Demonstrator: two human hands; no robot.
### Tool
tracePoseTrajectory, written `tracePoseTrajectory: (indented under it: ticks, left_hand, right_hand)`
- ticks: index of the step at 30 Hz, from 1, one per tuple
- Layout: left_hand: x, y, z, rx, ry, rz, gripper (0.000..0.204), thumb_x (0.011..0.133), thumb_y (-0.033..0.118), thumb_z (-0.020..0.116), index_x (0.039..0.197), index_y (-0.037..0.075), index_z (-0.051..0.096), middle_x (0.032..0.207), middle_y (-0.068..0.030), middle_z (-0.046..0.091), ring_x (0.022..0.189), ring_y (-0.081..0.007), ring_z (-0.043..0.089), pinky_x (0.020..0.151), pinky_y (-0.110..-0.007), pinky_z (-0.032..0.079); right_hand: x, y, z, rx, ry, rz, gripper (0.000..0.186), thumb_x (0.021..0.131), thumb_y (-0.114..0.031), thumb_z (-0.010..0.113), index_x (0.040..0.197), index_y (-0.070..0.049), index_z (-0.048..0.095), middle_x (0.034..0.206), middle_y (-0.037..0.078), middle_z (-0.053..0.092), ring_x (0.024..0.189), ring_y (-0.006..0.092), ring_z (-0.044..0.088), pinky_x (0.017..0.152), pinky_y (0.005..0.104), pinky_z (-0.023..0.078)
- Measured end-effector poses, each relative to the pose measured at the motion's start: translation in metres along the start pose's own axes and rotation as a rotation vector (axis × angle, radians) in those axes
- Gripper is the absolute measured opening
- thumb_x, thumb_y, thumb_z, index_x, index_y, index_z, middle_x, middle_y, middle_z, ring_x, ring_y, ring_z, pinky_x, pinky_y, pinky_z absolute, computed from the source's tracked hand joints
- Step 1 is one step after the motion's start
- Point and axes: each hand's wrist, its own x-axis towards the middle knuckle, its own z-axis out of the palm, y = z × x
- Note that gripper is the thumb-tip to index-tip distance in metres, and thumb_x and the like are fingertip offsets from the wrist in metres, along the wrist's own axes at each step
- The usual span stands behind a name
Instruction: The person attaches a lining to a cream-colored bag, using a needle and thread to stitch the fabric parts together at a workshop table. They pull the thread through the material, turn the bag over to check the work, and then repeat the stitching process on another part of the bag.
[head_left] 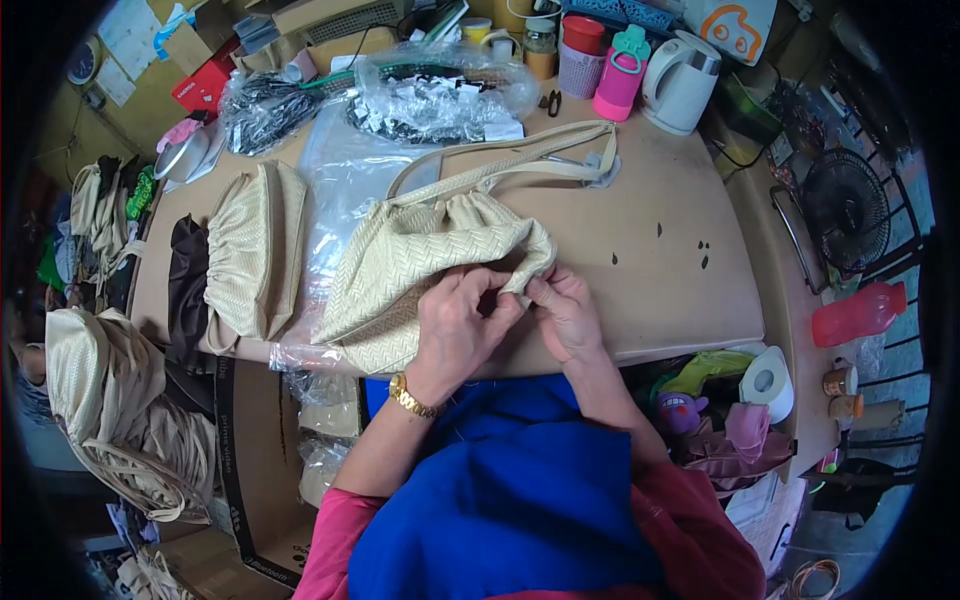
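Note:
A cream handbag [400, 255] with a woven herringbone texture lies on the table in front of me, its gathered top facing away. Its long strap [510, 155] loops out across the table behind it. My left hand [462, 318] pinches the bag's right corner, with a gold watch on the wrist. Close beside it, my right hand [565, 308] grips the same corner between thumb and fingers. The exact spot under the fingertips is partly hidden. A second cream bag [262, 250] rests to the left, against a dark brown cloth [187, 285].
Clear plastic sheeting [335, 190] runs beneath the bag. Bagged small parts [440, 100], thread snips [550, 102], a pink bottle [618, 85] and a white kettle [682, 82] stand along the back. More cream bags [130, 400] hang at left. A black fan [845, 210] stands at right.

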Motion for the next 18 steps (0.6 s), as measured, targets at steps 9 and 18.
tracePoseTrajectory:
  ticks: [9,18]
  left_hand:
    - [-0.009,0.002,0.018,-0.005,-0.001,0.311,0.018,0.069,0.004,0.075,0.084,0.004,0.065,0.077,-0.0088,0.061,0.065,-0.0239,0.061,0.058,-0.033,0.05]
    - [-0.017,-0.001,0.039,-0.109,0.079,0.298,0.019,0.07,0.003,0.074,0.086,0.003,0.063,0.078,-0.0095,0.058,0.067,-0.0258,0.059,0.059,-0.034,0.048]
  right_hand:
    - [-0.014,0.0,-0.005,0.145,0.22,0.047,0.014,0.095,-0.01,0.057,0.106,-0.002,0.061,0.104,0.006,0.065,0.092,0.0169,0.06,0.089,0.0326,0.046]
    - [0.007,-0.041,0.021,-1.034,0.165,-0.282,0.02,0.097,-0.016,0.053,0.095,0.002,0.061,0.083,0.007,0.066,0.08,0.0111,0.057,0.075,0.0321,0.048]
